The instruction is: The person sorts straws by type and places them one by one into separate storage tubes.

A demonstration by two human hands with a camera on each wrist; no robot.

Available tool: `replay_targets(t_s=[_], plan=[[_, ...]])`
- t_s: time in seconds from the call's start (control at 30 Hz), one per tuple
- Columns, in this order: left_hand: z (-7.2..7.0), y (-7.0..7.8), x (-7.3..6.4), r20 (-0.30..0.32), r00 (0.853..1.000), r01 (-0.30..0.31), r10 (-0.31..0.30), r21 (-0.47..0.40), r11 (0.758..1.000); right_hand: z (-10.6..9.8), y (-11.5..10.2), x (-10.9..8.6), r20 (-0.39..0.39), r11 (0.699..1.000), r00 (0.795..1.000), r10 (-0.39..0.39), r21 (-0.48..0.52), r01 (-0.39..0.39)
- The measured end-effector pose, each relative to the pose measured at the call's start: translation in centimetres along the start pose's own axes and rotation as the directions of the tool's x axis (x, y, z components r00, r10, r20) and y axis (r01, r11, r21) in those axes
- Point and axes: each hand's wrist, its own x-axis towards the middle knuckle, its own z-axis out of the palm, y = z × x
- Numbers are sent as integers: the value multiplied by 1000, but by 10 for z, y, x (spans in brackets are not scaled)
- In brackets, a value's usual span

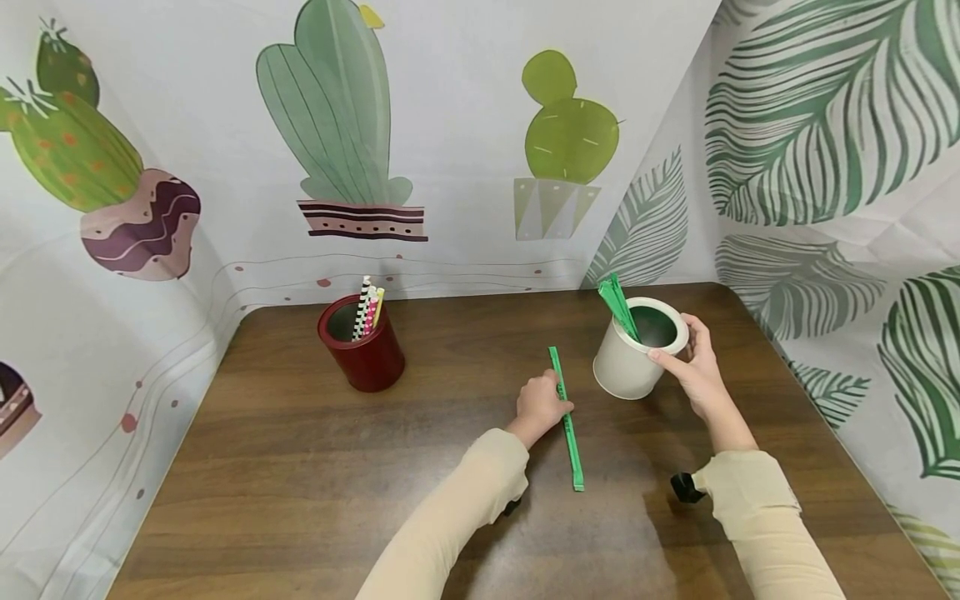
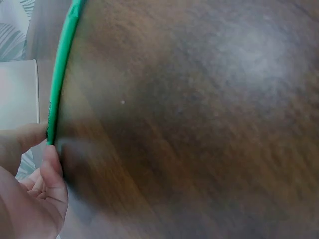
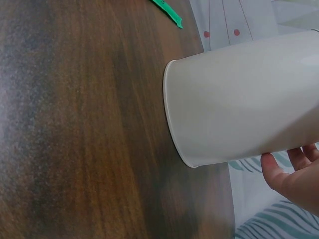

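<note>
A long, thin green wrapped straw (image 1: 572, 450) with dark print lies over the table, and my left hand (image 1: 542, 406) pinches it near its middle. In the left wrist view, the thumb and finger of that hand (image 2: 42, 191) close on the straw (image 2: 60, 69). My right hand (image 1: 697, 367) grips the white cup (image 1: 626, 367) at its right side, with the thumb at the front near the rim. The cup stands upright, and several green wrapped straws (image 1: 618, 307) lean out of its left side. In the right wrist view, fingertips (image 3: 271, 167) touch the cup wall (image 3: 239, 104).
A dark red cup (image 1: 371, 358) stands at the back left of the wooden table (image 1: 315, 483), holding several patterned sticks (image 1: 367, 312). Behind the table hangs a white cloth (image 1: 465, 167) printed with cacti and leaves.
</note>
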Motion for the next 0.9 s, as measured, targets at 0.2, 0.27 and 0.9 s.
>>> replay_targets(t_s=[0.2,0.27,0.9], plan=[[-1,-2,0,-6,1000,17,-18,-27,999,0,1,0,-5,1000,1000,-1,-5,1],[-1,-4,1,-5,1000,25,-25,-43,999,0,1,0,-6,1000,1000,-3,-3,3],[0,-13,7,-31,998,52,-59,-180,982,0,1,1,-4,1000,1000,-6,9,6]])
